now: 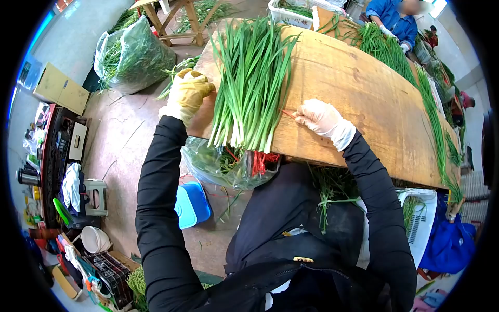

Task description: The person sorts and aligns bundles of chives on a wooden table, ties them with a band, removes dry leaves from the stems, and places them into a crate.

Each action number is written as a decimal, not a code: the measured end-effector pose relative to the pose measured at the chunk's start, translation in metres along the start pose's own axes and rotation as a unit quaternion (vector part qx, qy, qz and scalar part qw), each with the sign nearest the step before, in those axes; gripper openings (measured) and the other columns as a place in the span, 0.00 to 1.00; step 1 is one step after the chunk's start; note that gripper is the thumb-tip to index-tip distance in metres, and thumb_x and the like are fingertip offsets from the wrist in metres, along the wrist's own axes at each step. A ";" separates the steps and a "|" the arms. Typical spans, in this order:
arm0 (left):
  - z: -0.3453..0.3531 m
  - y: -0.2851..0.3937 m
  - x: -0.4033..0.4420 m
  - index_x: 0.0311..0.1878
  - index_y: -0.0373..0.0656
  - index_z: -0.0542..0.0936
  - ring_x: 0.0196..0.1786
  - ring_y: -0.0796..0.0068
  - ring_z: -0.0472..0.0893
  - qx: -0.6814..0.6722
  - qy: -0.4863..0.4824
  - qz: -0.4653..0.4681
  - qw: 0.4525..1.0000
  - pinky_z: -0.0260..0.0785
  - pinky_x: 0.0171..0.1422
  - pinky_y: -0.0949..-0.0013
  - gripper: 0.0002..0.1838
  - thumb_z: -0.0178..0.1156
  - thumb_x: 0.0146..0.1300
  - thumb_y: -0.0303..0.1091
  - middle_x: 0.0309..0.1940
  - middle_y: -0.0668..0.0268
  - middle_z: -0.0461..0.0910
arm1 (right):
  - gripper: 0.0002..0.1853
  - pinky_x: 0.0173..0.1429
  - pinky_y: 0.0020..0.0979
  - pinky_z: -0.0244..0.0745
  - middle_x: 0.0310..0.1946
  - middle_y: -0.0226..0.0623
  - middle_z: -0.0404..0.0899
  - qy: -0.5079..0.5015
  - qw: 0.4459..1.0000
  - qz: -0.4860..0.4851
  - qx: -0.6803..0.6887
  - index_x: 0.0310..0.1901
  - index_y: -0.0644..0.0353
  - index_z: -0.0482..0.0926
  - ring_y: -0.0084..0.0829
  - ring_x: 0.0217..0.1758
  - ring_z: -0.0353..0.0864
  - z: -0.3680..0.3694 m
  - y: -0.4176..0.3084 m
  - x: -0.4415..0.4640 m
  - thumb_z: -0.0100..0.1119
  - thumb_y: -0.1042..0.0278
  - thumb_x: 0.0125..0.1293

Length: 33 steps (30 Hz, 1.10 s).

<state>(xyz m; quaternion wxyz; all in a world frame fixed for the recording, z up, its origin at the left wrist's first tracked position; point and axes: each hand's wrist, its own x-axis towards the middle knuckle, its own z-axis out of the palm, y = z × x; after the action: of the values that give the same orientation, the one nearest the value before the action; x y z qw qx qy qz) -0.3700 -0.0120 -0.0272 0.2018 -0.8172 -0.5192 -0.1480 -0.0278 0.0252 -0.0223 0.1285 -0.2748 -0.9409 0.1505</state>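
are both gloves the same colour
No, the left glove is yellow, while the right glove is whitish.

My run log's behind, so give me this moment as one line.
yellow-gloved left hand: closed beside green stalks | pale-gloved right hand: pinching red strand | green stalks: on wooden table, white ends nearest wearer

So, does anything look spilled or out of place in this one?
Just litter: loose leaves lie scattered on the floor by the blue bin, and greens dangle below the near edge of the table, perhaps stray trimmings. The bunch on top looks tidy; I see no damage.
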 end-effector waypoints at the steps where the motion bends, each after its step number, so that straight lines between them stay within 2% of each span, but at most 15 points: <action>1: 0.000 0.000 -0.001 0.28 0.56 0.79 0.41 0.76 0.73 -0.002 -0.001 0.002 1.000 0.58 0.55 0.64 0.04 0.56 0.48 0.36 0.24 0.78 0.73 | 0.07 0.38 0.35 0.70 0.29 0.36 0.73 -0.030 0.999 0.026 0.011 0.31 0.55 0.75 0.39 0.36 0.74 -0.001 -0.003 -0.001 0.56 0.62 0.56; 7: -0.002 -0.001 -0.009 0.29 0.58 0.78 0.45 0.76 0.72 -0.013 -0.026 -0.029 0.999 0.56 0.58 0.62 0.04 0.58 0.47 0.35 0.29 0.80 0.74 | 0.09 0.40 0.34 0.70 0.31 0.37 0.74 -0.049 0.995 0.078 0.030 0.33 0.56 0.76 0.38 0.39 0.75 -0.003 0.003 0.008 0.56 0.60 0.56; 8: -0.010 0.000 -0.007 0.37 0.59 0.78 0.50 0.76 0.70 0.002 -0.069 -0.037 0.997 0.53 0.59 0.61 0.13 0.61 0.44 0.35 0.38 0.80 0.76 | 0.09 0.39 0.34 0.70 0.30 0.37 0.74 -0.041 0.997 0.064 0.011 0.32 0.57 0.76 0.38 0.37 0.74 -0.003 0.002 0.007 0.57 0.61 0.55; 9: -0.017 0.004 -0.006 0.51 0.61 0.73 0.54 0.72 0.68 0.047 -0.077 -0.057 0.994 0.51 0.61 0.59 0.28 0.64 0.41 0.33 0.48 0.77 0.73 | 0.09 0.38 0.33 0.70 0.29 0.38 0.74 -0.033 0.998 0.050 -0.008 0.32 0.58 0.75 0.37 0.36 0.74 -0.003 0.001 0.007 0.59 0.62 0.55; 11: -0.031 0.015 0.003 0.60 0.62 0.64 0.55 0.68 0.68 0.058 -0.026 -0.136 0.989 0.52 0.62 0.59 0.38 0.65 0.41 0.31 0.52 0.72 0.71 | 0.09 0.38 0.33 0.70 0.29 0.37 0.74 -0.027 0.998 0.054 0.005 0.32 0.58 0.75 0.37 0.36 0.74 -0.004 -0.001 0.004 0.59 0.62 0.54; 13: -0.047 0.031 0.020 0.63 0.57 0.60 0.57 0.62 0.67 -0.112 0.005 -0.173 0.979 0.54 0.62 0.58 0.39 0.63 0.45 0.27 0.55 0.66 0.68 | 0.09 0.38 0.33 0.70 0.29 0.37 0.74 -0.022 0.998 0.056 0.018 0.32 0.58 0.76 0.37 0.36 0.75 -0.003 -0.001 0.005 0.59 0.62 0.54; 15: -0.049 0.053 0.034 0.65 0.56 0.57 0.62 0.58 0.62 -0.230 0.034 -0.027 0.972 0.50 0.65 0.57 0.37 0.61 0.50 0.34 0.60 0.63 0.63 | 0.09 0.38 0.32 0.70 0.29 0.37 0.74 -0.017 0.998 0.062 0.013 0.32 0.57 0.76 0.37 0.36 0.75 0.000 0.000 0.005 0.60 0.63 0.53; 17: -0.049 0.083 0.038 0.65 0.56 0.56 0.66 0.56 0.56 -0.184 -0.030 0.015 0.982 0.45 0.68 0.56 0.34 0.56 0.55 0.46 0.64 0.61 0.57 | 0.09 0.39 0.32 0.70 0.29 0.37 0.74 -0.015 0.998 0.061 0.008 0.32 0.57 0.76 0.37 0.36 0.75 0.001 0.001 0.005 0.60 0.63 0.53; 18: -0.047 0.091 0.040 0.66 0.56 0.55 0.67 0.54 0.53 -0.150 -0.064 0.037 0.986 0.42 0.68 0.53 0.34 0.47 0.58 0.57 0.66 0.61 0.53 | 0.09 0.39 0.32 0.70 0.28 0.37 0.74 -0.012 0.998 0.059 0.003 0.32 0.58 0.76 0.37 0.35 0.75 0.001 0.001 0.005 0.60 0.63 0.53; 19: -0.039 0.096 0.042 0.66 0.57 0.55 0.67 0.54 0.53 -0.117 -0.091 0.040 0.988 0.41 0.68 0.50 0.34 0.46 0.57 0.59 0.66 0.62 0.53 | 0.09 0.39 0.32 0.70 0.28 0.37 0.74 -0.011 0.998 0.061 0.002 0.32 0.58 0.76 0.37 0.35 0.75 0.001 0.000 0.005 0.60 0.63 0.53; 23: -0.017 0.100 0.037 0.66 0.60 0.53 0.66 0.56 0.55 -0.115 -0.126 0.040 0.985 0.43 0.67 0.51 0.34 0.45 0.57 0.59 0.66 0.63 0.54 | 0.12 0.44 0.36 0.69 0.34 0.37 0.74 -0.027 0.995 0.096 0.031 0.38 0.55 0.75 0.39 0.42 0.73 -0.005 -0.005 -0.010 0.59 0.61 0.53; 26: -0.021 0.101 0.037 0.67 0.59 0.51 0.66 0.56 0.55 -0.082 -0.141 0.046 0.986 0.43 0.67 0.53 0.33 0.42 0.59 0.58 0.66 0.63 0.53 | 0.26 0.53 0.37 0.65 0.47 0.43 0.69 0.085 0.995 0.049 -0.006 0.55 0.53 0.66 0.44 0.50 0.68 -0.008 -0.014 -0.042 0.58 0.64 0.52; 29: -0.024 0.102 0.038 0.67 0.59 0.51 0.66 0.57 0.56 -0.071 -0.141 0.062 0.986 0.43 0.67 0.55 0.33 0.41 0.60 0.57 0.66 0.64 0.52 | 0.27 0.57 0.36 0.62 0.51 0.40 0.69 0.156 0.983 0.079 -0.060 0.55 0.55 0.66 0.42 0.53 0.67 -0.025 -0.043 -0.102 0.58 0.67 0.52; 31: -0.029 0.102 0.041 0.67 0.58 0.52 0.66 0.55 0.55 -0.087 -0.150 0.064 0.983 0.43 0.67 0.55 0.34 0.43 0.59 0.57 0.66 0.64 0.53 | 0.20 0.54 0.36 0.64 0.46 0.39 0.73 0.160 0.982 0.098 -0.017 0.49 0.56 0.72 0.39 0.50 0.70 -0.024 -0.053 -0.159 0.57 0.69 0.53; 33: -0.036 0.106 0.045 0.66 0.57 0.54 0.66 0.53 0.54 -0.085 -0.159 0.063 0.982 0.43 0.67 0.54 0.35 0.46 0.57 0.57 0.66 0.64 0.53 | 0.12 0.51 0.36 0.66 0.39 0.38 0.77 0.045 0.948 0.172 0.264 0.42 0.58 0.77 0.37 0.45 0.73 -0.014 -0.064 -0.221 0.54 0.66 0.56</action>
<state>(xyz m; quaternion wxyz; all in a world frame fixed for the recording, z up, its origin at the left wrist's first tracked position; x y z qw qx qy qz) -0.2557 -0.0340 0.0061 0.0552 -0.8753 -0.4781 -0.0466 0.1264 -0.1463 -0.0218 0.2107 -0.3947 -0.7994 0.4008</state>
